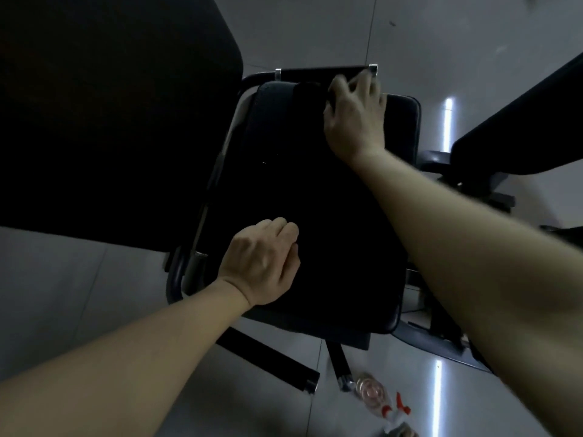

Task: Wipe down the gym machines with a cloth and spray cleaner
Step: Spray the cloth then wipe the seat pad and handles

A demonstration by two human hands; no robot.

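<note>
Nearest me, the spray bottle [372, 391] lies on its side on the tiled floor [79, 279], just beside a foot of the machine. My left hand [262, 263] rests knuckles-up on the near part of the black seat pad [315, 216], fingers curled under; I cannot tell whether it holds anything. My right hand [356, 118] reaches to the pad's far end, fingers spread and bent over a dark fold [310, 89] that may be the cloth; I cannot tell. A black bar [321, 72] runs just beyond it. A big dark pad [110, 105] blocks the left, and another bench [520, 121] stands right.
</note>
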